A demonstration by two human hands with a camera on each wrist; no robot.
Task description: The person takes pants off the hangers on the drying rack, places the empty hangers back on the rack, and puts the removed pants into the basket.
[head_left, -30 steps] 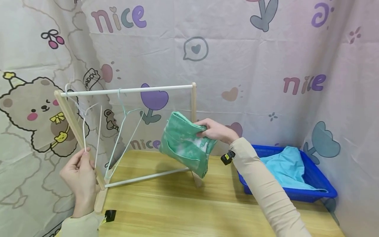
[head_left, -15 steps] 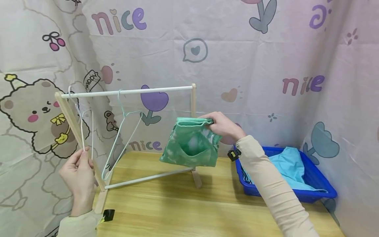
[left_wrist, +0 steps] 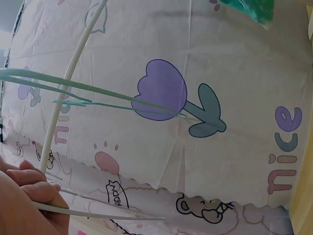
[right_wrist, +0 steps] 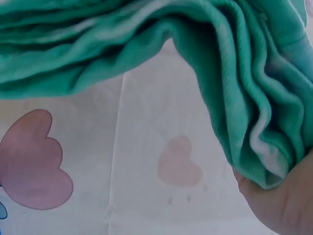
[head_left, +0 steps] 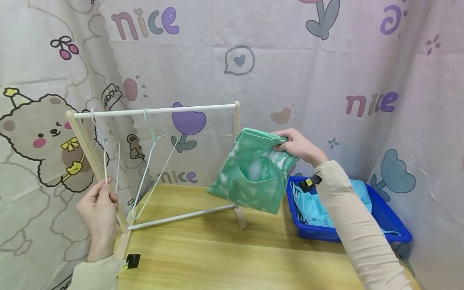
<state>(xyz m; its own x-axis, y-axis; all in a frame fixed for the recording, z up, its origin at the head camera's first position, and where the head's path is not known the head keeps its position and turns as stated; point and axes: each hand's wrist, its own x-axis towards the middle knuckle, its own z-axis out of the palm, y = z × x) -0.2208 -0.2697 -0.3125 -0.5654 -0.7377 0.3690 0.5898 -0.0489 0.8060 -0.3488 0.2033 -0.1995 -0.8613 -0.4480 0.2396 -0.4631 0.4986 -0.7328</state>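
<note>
My right hand grips a folded green-and-white tie-dye garment by its upper right corner, holding it in the air just right of the wooden rack. A curved pocket shows on its front. In the right wrist view, stacked folds of the garment drape from the hand. My left hand pinches one side of a white hanger, whose hook is over the rack's white bar. Beside it, a pale green hanger hangs bare; the left wrist view also shows this green hanger.
A blue plastic basket stands at the right on the wooden table, with light blue clothing in it, partly behind my right forearm. The rack's lower white rod crosses low at the left. A printed curtain surrounds the table.
My right hand has carried the green garment to the right, away from the rack, and the garment has swung round. The white hanger has shifted slightly right along the bar, still pinched by my left hand.
</note>
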